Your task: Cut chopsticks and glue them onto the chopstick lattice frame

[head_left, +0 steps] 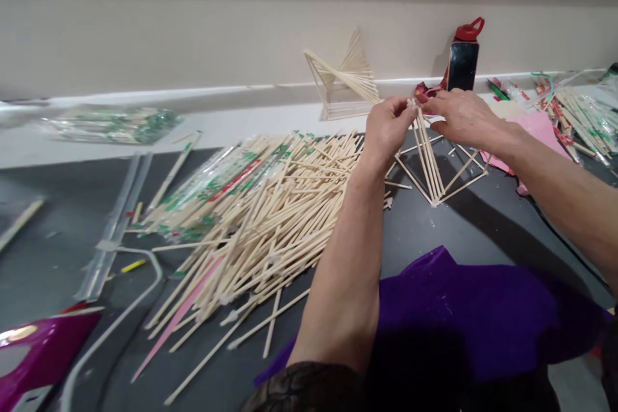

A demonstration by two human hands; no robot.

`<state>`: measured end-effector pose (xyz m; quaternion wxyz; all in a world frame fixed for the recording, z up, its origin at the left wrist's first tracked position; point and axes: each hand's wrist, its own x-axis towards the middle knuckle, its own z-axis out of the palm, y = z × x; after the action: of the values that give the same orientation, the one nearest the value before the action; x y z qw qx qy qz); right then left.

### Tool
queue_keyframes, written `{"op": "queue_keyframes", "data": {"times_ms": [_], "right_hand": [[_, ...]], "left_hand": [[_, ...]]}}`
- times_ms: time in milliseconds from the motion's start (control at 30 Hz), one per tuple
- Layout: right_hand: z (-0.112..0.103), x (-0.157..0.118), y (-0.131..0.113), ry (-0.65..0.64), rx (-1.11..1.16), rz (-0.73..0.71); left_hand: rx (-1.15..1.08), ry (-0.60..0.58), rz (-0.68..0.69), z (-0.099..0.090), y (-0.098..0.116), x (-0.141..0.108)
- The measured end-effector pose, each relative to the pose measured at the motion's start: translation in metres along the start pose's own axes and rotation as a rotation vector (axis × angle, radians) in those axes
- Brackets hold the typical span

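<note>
A frame of thin wooden chopsticks (425, 158) stands on the dark table, several sticks rising side by side from a whitish joint at its base. My left hand (387, 132) pinches the upper ends of these sticks between thumb and fingertips. From the other side, my right hand (461, 117) reaches to the same top, its fingers bent and close to the stick ends. Whether anything small lies in those fingers is hidden. Lower sticks of the frame spread left and right in angled shapes.
A large heap of loose chopsticks (290, 219) lies left of my forearm, beside wrapped chopsticks (207, 190). A finished-looking twisted stick model (345, 74) stands by the wall. Nearby are a phone (462, 66), a red-lidded bottle (468, 31), purple cloth (449, 296) and a white cable (113, 315).
</note>
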<state>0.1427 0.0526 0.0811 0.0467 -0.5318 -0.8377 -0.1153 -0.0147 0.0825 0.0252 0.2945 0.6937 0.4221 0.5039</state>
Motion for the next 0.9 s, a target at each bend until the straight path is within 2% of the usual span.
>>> {"op": "queue_keyframes", "data": {"times_ms": [133,333,500,900], "right_hand": [[0.003,0.000,-0.004,0.047,0.040,0.005],[0.003,0.001,-0.006,0.053,0.077,0.005],[0.004,0.000,-0.008,0.109,0.118,0.010],[-0.001,0.005,-0.014,0.072,0.086,0.056]], "left_hand": [[-0.172,0.037,-0.045,0.001,0.006,-0.003],[-0.327,-0.002,-0.162,-0.004,0.019,-0.007],[-0.327,-0.030,-0.224,-0.008,0.024,-0.009],[-0.263,-0.012,-0.235,-0.008,0.023,-0.008]]}}
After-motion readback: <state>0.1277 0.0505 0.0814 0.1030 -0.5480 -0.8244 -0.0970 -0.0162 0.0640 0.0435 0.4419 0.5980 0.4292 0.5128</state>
